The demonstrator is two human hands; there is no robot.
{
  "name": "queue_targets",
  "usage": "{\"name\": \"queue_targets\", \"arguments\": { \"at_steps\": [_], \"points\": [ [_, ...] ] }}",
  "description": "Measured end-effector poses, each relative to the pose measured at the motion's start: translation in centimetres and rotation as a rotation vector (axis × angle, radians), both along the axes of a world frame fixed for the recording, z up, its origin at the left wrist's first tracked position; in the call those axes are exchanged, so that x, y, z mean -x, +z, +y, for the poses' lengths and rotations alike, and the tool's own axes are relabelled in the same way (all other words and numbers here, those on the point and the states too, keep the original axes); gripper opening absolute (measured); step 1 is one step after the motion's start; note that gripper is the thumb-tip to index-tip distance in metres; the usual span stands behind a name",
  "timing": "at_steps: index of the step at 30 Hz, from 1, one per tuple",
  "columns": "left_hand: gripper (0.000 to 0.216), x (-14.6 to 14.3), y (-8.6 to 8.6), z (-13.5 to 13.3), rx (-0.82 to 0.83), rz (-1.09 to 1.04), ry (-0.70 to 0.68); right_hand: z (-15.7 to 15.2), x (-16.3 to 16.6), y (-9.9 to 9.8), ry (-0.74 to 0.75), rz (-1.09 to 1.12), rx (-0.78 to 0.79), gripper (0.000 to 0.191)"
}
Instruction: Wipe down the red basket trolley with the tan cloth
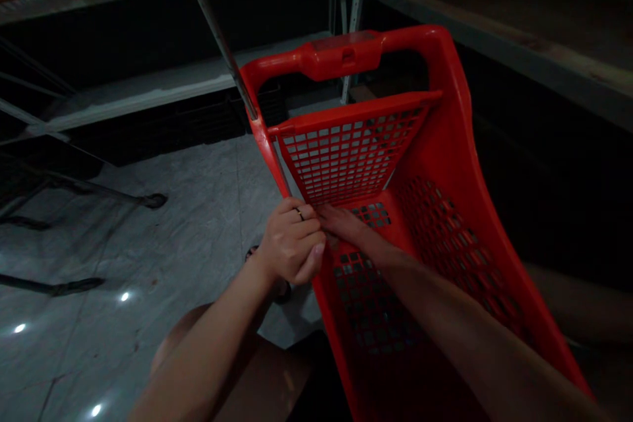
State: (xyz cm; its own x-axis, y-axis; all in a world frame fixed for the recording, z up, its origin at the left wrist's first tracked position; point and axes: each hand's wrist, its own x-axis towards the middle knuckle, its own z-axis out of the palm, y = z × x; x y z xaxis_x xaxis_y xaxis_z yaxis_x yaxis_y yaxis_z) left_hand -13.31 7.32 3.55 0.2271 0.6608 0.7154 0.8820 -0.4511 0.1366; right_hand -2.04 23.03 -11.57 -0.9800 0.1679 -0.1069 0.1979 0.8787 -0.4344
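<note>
Clasping the left side rim of a red plastic shopping cart (pixel 425 145), the left hand (pixel 294 244) has its grip curled closed. The right hand (pixel 343 223) lies just inside that wall, fingertips hidden; its grip's opening I cannot tell. The cart is beside the shelf's (pixel 494 49) front edge, above grey floor (pixel 198 211).
</note>
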Motion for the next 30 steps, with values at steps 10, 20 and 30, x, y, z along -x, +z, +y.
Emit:
{"name": "queue_targets", "arguments": {
  "at_steps": [10, 20, 30],
  "points": [
    [0.026, -0.4, 0.2, 0.1, -0.016, 0.031, 0.019, 8.7, -6.5, 0.3, -0.325, -0.336, -0.422, 0.043],
    [0.031, -0.7, -0.4, 0.3, -0.026, 0.024, 0.058, 8.5, -6.8, 0.6, -0.421, -0.421, -0.386, 0.052],
    [0.037, 0.5, -0.4, 1.2, -0.029, 0.086, 0.112, 3.7, -6.0, 1.0, -0.456, -0.819, -0.211, 0.03]
  ]
}}
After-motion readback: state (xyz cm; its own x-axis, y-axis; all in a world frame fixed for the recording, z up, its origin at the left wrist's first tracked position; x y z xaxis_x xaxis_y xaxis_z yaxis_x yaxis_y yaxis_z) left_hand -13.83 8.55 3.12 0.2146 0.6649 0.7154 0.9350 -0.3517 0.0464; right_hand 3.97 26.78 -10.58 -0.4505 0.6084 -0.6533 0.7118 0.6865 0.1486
